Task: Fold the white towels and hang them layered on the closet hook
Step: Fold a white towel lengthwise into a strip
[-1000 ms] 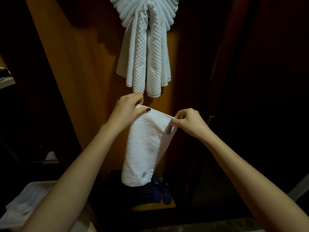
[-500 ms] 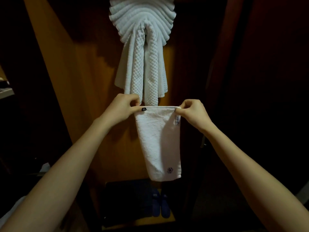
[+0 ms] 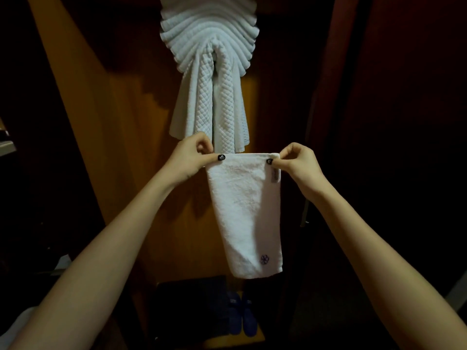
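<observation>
We pinch the folded towel [image 3: 246, 210] by its top corners, left hand [image 3: 190, 159] on the left corner and right hand [image 3: 299, 164] on the right, thumbs pressed on the front. It hangs free before the closet panel [image 3: 101, 127], just below the tails of the hung towels [image 3: 209, 79].

The hook is hidden under those fanned layers, so we would be placing the towel by feel and could miss it. Pushing up into the stack could ruffle the neat ribs or drag a layer loose. Our grip holds only the corners, so the fold may sag open. If a corner slips, the towel probably lands on the slippers [image 3: 240, 317] below.
</observation>
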Demonstrator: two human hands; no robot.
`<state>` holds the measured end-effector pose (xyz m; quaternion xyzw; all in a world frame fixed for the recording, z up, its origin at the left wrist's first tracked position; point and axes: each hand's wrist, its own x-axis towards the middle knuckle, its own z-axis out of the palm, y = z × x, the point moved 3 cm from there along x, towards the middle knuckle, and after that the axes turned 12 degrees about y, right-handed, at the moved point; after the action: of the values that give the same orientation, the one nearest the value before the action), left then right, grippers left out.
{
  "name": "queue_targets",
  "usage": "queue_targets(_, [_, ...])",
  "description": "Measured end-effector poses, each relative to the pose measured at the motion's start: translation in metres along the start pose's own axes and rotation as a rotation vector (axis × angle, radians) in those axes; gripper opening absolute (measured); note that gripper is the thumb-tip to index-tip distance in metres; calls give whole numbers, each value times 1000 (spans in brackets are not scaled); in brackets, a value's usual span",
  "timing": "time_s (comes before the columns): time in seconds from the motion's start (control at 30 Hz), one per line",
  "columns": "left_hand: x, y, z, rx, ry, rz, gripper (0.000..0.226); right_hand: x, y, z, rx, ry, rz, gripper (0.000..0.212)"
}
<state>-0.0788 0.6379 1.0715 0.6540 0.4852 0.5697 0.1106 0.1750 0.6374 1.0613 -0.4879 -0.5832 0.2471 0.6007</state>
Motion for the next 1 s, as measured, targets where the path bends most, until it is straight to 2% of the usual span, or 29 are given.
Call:
queue_targets(0.1, [0,-2,2,110,-138,42,15,-1,4,3,201,-166,145,18])
queue_targets(0.2, [1,-1,0,268,-252,122,8,-5,8,6,153,-312,148,14])
queue_targets(0.27, [-2,-2,-1,288,-245,146,1,-8,10,9,136,-304,116,14])
queue_targets(0.43, [-10,-2,3,336,-295,161,4,-17,14,16,188,-206,9,20])
queue_targets(0.57, [-21,11,20,183,-441,13,11,-23,18,23,151,-240,9,16])
queue_targets(0.7, [-26,15,34,164,-581,-66,13,-25,20,27,133,-320,10,7])
queue_targets(0.9, [-33,3,38,167,-534,-162,9,-29,35,27,149,-364,38,5])
queue_targets(1.0, [-32,-1,37,301,-521,-44,8,-33,44,29,174,-346,88,8])
